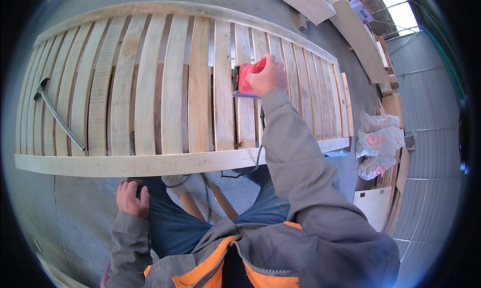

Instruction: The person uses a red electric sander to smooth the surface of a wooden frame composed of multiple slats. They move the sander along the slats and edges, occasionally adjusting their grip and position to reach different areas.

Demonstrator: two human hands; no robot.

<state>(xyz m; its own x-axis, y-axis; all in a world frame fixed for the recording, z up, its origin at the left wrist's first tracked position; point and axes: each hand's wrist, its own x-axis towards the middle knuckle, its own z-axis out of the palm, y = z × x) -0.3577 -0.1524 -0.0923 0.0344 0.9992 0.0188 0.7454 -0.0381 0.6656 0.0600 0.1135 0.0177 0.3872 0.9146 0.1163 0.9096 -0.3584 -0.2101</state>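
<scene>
My right hand point(273, 78) is wrapped round a red electric sander point(244, 76). The sander's dark base sits on the slats of a long pale wooden slatted frame point(173, 87), right of its middle. A dark cord point(260, 157) hangs from the sander over the frame's near rail. My left hand point(132, 199) rests by my left knee, below that rail, with its thumb apart and its fingers loosely bent; it appears to hold nothing. On the left slats lies a hammer point(58, 114) with a metal handle and dark head.
Long wooden boards point(355, 42) lie on the floor at the far right. Crumpled white-and-pink plastic bags point(377, 143) sit right of the frame, beside more planks and a white panel point(373, 204). A corrugated metal wall point(426, 137) stands beyond. Gaps run between the slats.
</scene>
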